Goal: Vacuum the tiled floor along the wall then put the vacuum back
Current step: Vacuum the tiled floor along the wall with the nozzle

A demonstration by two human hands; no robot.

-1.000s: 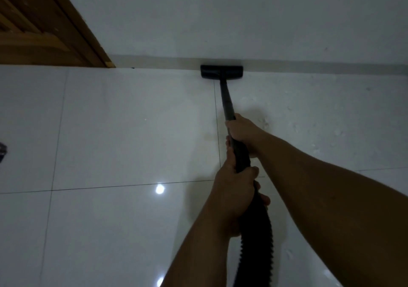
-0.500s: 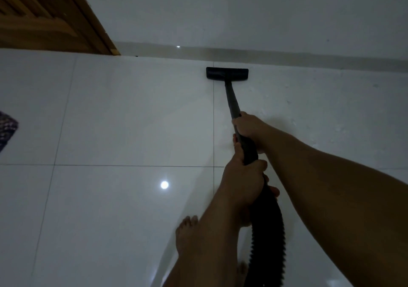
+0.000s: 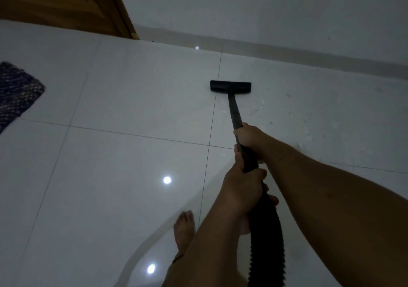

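1. Nozzle (image 3: 230,86): flat on the floor (image 3: 123,154), well short of the far wall (image 3: 265,10) and its skirting (image 3: 309,58).
2. Wand (image 3: 235,112): runs from the nozzle back to the hands; hose (image 3: 267,238) trails near.
3. Right hand (image 3: 249,137): fingers wrapped closed round the wand, the farther grip.
4. Left hand (image 3: 242,187): fingers closed round the wand-hose joint, just behind the right.
5. Risk: pale specks lie right of the nozzle; strokes stopping short of the skirting would likely leave them.
6. Risk: the hose hangs beside a bare foot (image 3: 184,229); a step could snag it.
7. Mat (image 3: 15,92) lies far left, beside the door (image 3: 66,4).
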